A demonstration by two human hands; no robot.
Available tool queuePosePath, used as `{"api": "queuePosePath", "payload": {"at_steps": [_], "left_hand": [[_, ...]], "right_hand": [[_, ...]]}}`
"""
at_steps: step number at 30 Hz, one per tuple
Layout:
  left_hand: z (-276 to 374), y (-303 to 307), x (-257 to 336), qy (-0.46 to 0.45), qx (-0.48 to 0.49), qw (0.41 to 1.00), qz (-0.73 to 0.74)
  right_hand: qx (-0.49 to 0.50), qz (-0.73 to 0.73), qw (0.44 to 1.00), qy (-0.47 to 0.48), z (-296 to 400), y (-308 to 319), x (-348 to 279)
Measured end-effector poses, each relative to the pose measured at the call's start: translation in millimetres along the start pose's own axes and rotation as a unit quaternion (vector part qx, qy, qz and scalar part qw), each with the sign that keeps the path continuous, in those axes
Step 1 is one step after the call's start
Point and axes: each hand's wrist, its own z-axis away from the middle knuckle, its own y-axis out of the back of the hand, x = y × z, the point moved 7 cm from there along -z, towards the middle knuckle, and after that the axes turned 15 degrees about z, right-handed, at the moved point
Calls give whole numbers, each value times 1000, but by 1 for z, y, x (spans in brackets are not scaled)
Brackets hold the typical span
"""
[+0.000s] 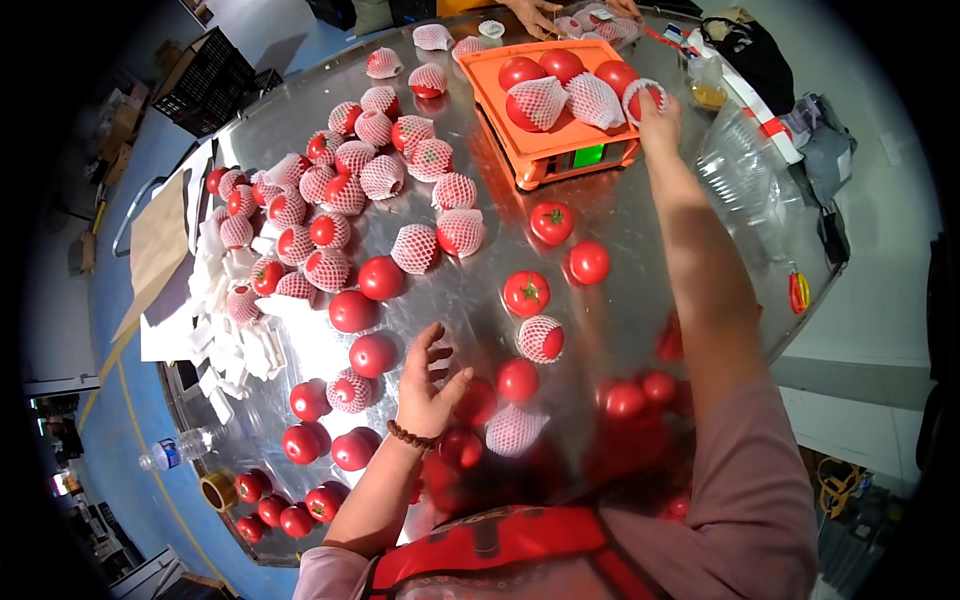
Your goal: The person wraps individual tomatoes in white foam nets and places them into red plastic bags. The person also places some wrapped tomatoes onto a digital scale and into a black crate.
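My right hand (pixel 660 124) is closed around a tomato (pixel 643 103) in a white foam net at the right edge of an orange scale (pixel 525 154). On the scale's tray lie bare red tomatoes (pixel 561 66) and two netted ones (pixel 537 102). A green display glows on its front. My left hand (pixel 430 382), with a brown beaded bracelet, is held over the metal table with fingers apart and nothing in it. Just to its right are a bare tomato (pixel 517 379) and a netted tomato (pixel 540 339). Bare tomatoes (pixel 373 355) lie to its left.
Many netted tomatoes (pixel 327 268) cover the metal table's left side, beside a pile of white foam nets (pixel 232 337). Clear plastic containers (pixel 746 169) and red-yellow scissors (pixel 799 291) lie right. A tape roll (pixel 218 491) sits lower left. Another person's hands (pixel 534 16) are behind the scale.
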Motion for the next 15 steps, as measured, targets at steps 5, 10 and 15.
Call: {"api": "queuePosePath", "payload": {"at_steps": [5,10,15], "left_hand": [[9,1,-12,18,-7,1000,-7],[23,11,-4,11,23,1000,11],[42,37,-5,-15,41,999,-11]], "right_hand": [[-68,103,992,20,-21,-40,10],[-55,-13,998,-19,1,1,19],[-111,-86,990,0,80,76,75]]}}
